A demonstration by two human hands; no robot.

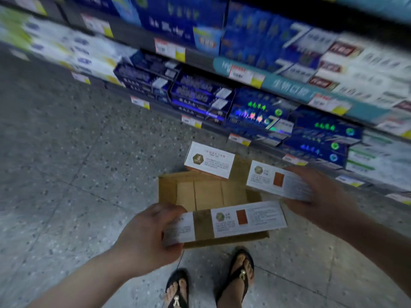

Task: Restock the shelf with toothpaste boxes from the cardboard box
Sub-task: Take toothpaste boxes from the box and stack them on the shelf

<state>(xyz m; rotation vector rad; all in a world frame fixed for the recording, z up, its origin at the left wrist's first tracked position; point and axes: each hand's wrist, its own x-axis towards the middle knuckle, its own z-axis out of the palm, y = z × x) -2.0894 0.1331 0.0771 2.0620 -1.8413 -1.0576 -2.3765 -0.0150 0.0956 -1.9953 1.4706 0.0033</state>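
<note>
Left hand (146, 236) is gripping a long white toothpaste box (235, 220) by its end; right hand (320, 192) is clasping a second white box (273, 180), likely shelf-bound; open brown cardboard box (206, 192) is lying below both.

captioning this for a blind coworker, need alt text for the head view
The left hand holds a near toothpaste box and the right hand a far toothpaste box above an open cardboard box on a speckled floor, beside blurred stocked shelves.
</note>
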